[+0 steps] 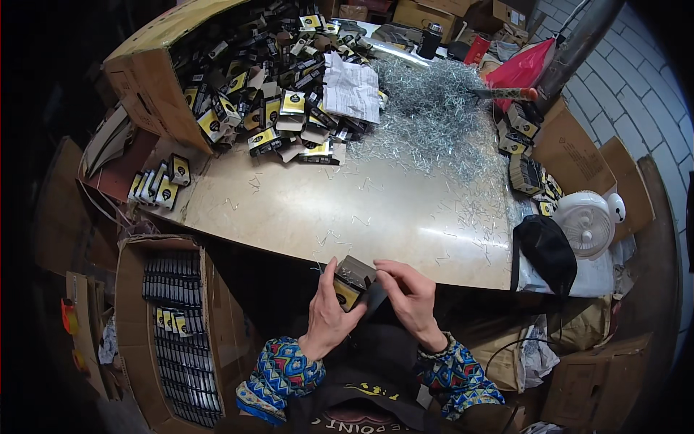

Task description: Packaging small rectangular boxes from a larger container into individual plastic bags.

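My left hand (329, 315) is wrapped round a small black and yellow cardboard box (348, 295), held just off the table's near edge. The box's top stands open, and shiny thin metal pieces show inside. At its right side my right hand (409, 293) pinches with thumb and forefinger at a dark flap; the exact contact is hard to make out. Beyond both hands, a large heap of bent metal wire pieces (434, 108) lies on the table (303, 206). A big pile of similar boxes (275, 94), many with open flaps, fills the back left.
A carton (137, 318) at lower left holds rows of packed boxes. Several boxes (159, 183) stand at the table's left edge. To the right are a white fan (587, 226), a black cloth-like item (547, 252) and stacked boxes (525, 174). A paper sheet (351, 87) tops the pile.
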The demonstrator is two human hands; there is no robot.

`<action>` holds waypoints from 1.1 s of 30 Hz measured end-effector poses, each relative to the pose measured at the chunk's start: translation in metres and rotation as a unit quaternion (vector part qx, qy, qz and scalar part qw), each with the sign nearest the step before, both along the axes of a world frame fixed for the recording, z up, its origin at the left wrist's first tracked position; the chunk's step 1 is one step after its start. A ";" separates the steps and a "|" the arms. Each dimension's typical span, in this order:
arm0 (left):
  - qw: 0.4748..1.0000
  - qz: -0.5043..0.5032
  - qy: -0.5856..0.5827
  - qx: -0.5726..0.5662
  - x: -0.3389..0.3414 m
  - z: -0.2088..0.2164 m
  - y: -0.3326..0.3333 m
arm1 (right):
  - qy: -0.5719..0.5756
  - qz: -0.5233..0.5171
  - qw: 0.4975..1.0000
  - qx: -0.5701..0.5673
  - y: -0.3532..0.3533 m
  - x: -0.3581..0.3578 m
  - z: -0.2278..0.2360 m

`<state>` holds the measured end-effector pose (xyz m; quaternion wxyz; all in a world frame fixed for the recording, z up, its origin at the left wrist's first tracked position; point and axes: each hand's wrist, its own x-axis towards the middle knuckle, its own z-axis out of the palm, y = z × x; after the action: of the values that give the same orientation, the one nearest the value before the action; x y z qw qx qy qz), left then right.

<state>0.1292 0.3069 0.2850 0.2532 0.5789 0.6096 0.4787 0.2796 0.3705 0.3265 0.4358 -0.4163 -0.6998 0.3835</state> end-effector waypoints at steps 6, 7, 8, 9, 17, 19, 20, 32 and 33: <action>0.995 -0.004 0.069 0.078 -0.002 -0.001 0.005 | -0.025 0.061 0.997 0.041 -0.014 -0.007 -0.010; 0.995 -0.004 0.069 0.077 -0.002 -0.001 0.005 | 0.009 0.038 0.999 -0.017 -0.018 -0.011 -0.009; 0.996 0.003 0.066 0.067 -0.001 0.002 0.005 | 0.048 0.028 0.995 -0.086 -0.019 -0.013 -0.007; 0.996 0.010 0.063 0.057 -0.001 0.004 0.005 | 0.048 0.029 0.995 -0.087 -0.018 -0.012 -0.009; 0.998 0.030 0.054 0.013 0.005 0.002 0.000 | 0.047 0.017 0.998 -0.045 -0.026 -0.021 -0.011; 0.998 0.030 0.056 0.021 0.005 -0.002 0.001 | 0.080 0.003 0.986 -0.146 -0.026 -0.019 -0.013; 0.997 0.030 0.059 0.030 0.005 -0.003 0.001 | 0.080 0.003 0.986 -0.147 -0.026 -0.019 -0.014; 0.998 0.019 -0.014 -0.064 0.009 0.008 0.007 | -0.067 0.044 0.965 0.249 -0.015 -0.016 -0.026; 0.996 0.024 -0.002 -0.087 0.006 0.012 0.009 | -0.049 0.056 0.970 0.230 -0.009 -0.019 -0.025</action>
<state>0.1349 0.3156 0.2967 0.2926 0.5390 0.6621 0.4307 0.2606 0.3619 0.3010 0.4628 -0.2828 -0.8122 0.2150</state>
